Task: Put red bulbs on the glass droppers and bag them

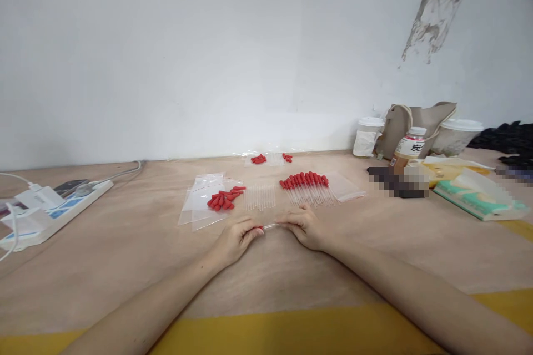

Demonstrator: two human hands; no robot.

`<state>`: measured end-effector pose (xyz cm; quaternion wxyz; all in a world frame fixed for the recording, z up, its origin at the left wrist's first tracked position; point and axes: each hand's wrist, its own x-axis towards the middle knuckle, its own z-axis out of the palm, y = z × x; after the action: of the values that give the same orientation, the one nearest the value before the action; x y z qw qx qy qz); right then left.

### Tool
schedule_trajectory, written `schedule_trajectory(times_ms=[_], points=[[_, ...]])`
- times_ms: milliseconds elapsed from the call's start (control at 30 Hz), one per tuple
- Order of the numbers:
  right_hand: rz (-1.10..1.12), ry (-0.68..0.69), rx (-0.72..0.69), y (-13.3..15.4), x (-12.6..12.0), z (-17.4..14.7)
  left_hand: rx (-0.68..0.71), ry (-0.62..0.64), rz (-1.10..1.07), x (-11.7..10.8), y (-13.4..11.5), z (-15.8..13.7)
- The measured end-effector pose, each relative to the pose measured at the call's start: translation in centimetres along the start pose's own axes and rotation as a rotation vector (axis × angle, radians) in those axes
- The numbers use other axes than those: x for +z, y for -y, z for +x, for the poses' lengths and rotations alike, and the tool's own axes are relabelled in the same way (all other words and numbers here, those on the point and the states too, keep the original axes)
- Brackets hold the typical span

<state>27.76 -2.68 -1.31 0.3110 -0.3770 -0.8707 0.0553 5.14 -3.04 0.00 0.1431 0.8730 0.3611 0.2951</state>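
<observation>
Red bulbs (224, 199), clear tubes (260, 198), brown table (275, 280)

Just in front of the row of bare tubes (260, 197), one slim clear tube (270, 226) points sideways. A red cap (261, 227), mostly hidden, shows at its left end.

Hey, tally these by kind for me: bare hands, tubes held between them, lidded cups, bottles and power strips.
Hands: 2 (left hand, right hand)
Held red-ended clear tube: 1
Lidded cups: 2
Bottle: 1
Power strip: 1
Total: 7
</observation>
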Motion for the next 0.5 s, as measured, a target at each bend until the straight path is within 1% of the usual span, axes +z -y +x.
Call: schedule_trajectory(times_ms=[100, 233, 367, 500], points=[[-0.014, 0.013, 0.033, 0.4, 0.0, 0.0, 0.016, 0.021, 0.003, 0.0, -0.1, -0.1], [-0.072, -0.046, 0.075, 1.1, 0.5, -0.1, 0.038, -0.009, 0.064, 0.1, -0.1, 0.0], [-0.113, -0.059, 0.047, 1.2, 0.9, -0.1, 0.039, -0.004, 0.113, 0.2, 0.0, 0.0], [-0.114, -0.032, 0.036, 1.4, 0.9, -0.1, 0.07, 0.005, 0.104, 0.4, 0.1, 0.0]])
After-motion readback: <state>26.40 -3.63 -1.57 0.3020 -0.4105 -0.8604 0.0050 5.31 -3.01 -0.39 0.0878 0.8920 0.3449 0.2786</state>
